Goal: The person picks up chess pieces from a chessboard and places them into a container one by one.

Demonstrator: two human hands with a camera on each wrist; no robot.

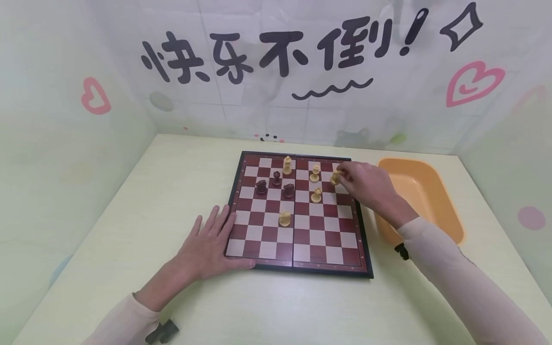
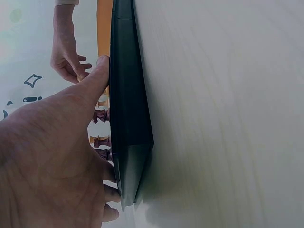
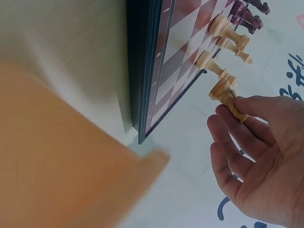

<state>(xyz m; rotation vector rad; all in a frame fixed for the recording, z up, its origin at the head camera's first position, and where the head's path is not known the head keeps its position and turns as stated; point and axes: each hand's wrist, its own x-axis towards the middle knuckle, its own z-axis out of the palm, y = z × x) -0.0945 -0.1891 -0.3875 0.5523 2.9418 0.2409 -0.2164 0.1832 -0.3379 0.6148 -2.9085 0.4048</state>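
A checkered chessboard (image 1: 316,223) in dark red and white lies on the table. Near its far right corner my right hand (image 1: 371,184) pinches a cream chess piece (image 3: 227,97) between thumb and fingers; whether its base touches the board I cannot tell. My left hand (image 1: 207,249) rests spread at the board's near left corner, fingers along the left edge and thumb on the front edge. Other cream pieces stand nearby, including one with a crown-like top (image 1: 315,173). Dark pieces, among them a knight (image 1: 261,187), stand toward the far left.
An orange plastic bin (image 1: 435,191) stands right of the board, beneath my right forearm. A single cream piece (image 1: 284,219) stands nearer the board's middle. Behind the table (image 1: 172,158) rises a wall with black lettering, and side walls flank it.
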